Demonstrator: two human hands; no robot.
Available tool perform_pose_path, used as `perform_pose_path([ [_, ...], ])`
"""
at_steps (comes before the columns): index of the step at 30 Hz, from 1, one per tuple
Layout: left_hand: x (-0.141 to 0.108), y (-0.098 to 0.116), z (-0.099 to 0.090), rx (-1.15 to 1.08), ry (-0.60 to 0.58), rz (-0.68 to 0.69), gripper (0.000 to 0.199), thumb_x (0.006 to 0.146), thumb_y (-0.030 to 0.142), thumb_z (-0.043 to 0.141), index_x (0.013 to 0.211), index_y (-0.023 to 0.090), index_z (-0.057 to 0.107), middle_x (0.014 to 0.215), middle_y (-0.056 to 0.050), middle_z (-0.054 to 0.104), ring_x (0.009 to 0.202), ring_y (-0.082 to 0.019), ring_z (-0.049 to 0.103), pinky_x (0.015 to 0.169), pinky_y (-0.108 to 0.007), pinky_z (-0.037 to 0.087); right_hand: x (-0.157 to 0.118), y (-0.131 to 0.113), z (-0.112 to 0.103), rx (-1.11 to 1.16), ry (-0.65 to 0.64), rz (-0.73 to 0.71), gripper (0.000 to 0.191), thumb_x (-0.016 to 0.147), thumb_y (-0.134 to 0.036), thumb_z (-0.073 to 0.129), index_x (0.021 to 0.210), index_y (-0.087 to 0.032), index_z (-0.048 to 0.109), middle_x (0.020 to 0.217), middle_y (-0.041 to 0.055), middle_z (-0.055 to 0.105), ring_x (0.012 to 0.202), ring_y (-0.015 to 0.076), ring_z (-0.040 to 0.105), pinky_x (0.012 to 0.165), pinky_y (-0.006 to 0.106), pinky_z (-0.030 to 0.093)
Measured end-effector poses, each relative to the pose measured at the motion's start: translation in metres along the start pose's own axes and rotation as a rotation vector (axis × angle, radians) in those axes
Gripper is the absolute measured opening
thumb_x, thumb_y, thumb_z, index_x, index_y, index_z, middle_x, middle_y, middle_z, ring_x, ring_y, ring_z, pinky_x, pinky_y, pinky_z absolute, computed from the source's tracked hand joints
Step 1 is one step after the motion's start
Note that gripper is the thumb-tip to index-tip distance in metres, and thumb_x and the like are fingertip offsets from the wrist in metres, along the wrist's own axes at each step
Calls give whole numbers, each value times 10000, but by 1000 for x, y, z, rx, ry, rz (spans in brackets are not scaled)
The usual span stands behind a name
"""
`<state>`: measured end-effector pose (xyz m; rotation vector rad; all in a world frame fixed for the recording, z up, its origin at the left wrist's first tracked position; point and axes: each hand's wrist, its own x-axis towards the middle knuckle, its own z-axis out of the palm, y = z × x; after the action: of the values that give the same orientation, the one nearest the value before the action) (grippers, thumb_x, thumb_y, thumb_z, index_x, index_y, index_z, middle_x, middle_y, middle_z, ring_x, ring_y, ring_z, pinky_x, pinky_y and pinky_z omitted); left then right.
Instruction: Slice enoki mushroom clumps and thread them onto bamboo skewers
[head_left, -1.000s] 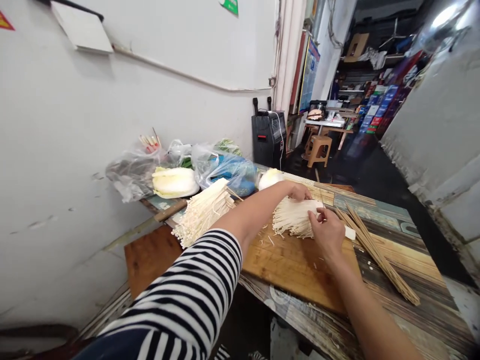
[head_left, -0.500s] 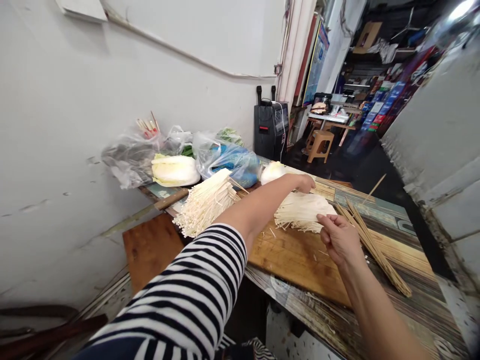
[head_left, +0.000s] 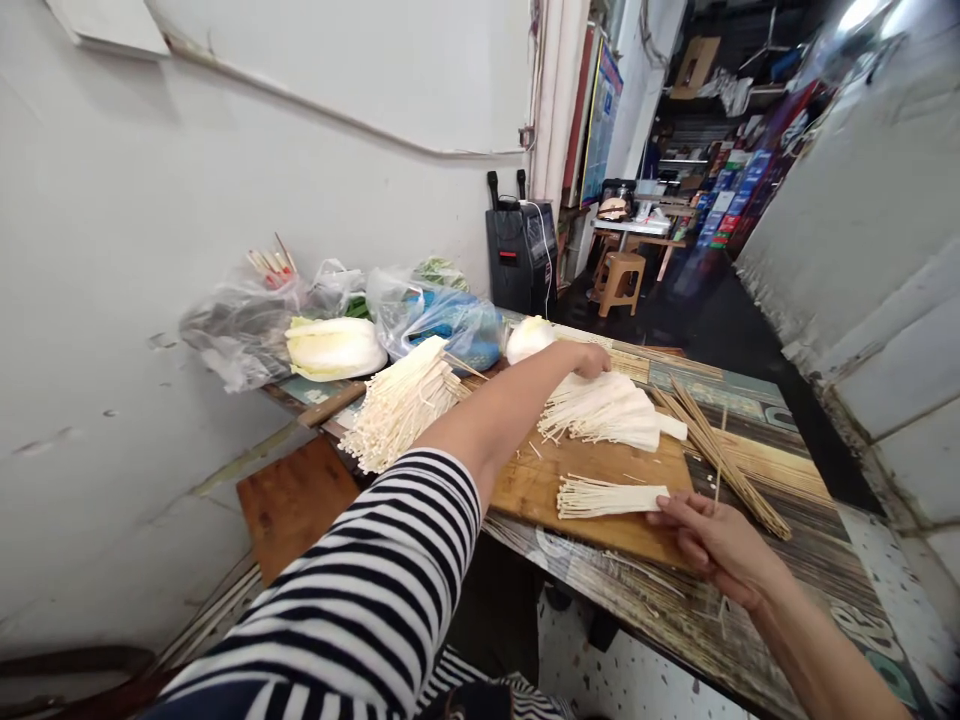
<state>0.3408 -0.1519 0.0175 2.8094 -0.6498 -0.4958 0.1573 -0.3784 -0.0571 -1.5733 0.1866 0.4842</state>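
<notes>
Between the fingertips of my right hand (head_left: pixel 709 545) is the cut end of a small flat bunch of enoki mushrooms (head_left: pixel 611 498), low over the front of the wooden cutting board (head_left: pixel 600 462). A thin skewer (head_left: pixel 720 455) stands upright by the same hand. My left hand (head_left: pixel 592 360) reaches across to the back of a larger enoki pile (head_left: pixel 600 408) on the board; its fingers are closed and partly hidden, and what they hold is unclear. A thick enoki bundle (head_left: pixel 405 405) lies left of my left forearm. Several bamboo skewers (head_left: pixel 727 465) lie right of the board.
A cabbage half (head_left: pixel 337 348), plastic bags (head_left: pixel 435 315) and another white vegetable (head_left: pixel 530 338) line the back of the table. A knife or cleaver handle (head_left: pixel 334 402) juts past the left edge. Behind stand a black speaker (head_left: pixel 517 260) and a stool (head_left: pixel 621 283).
My right hand has moved toward the front right, drawing a small enoki bunch away from the pile. My left hand stays near the pile's back. The whole view has shifted slightly.
</notes>
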Motion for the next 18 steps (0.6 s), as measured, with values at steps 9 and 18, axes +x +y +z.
perform_pose_path([
  [9,-13,11,-4,82,137,-74,543,843,32,528,1374,125,463,1395,-97,490,1268,-261,464,1046,-300,365,-2,-12,-25,-263,7,19,444,551,-396,782,909,-163,660,593,28,631,342,41,316,344,196,154],
  [18,-10,3,-6,118,45,-87,337,912,274,586,1227,154,557,1285,-91,554,1178,-256,537,997,-476,433,43,-54,10,-196,55,-182,248,688,-375,728,756,-157,630,699,17,597,351,14,300,333,212,145],
])
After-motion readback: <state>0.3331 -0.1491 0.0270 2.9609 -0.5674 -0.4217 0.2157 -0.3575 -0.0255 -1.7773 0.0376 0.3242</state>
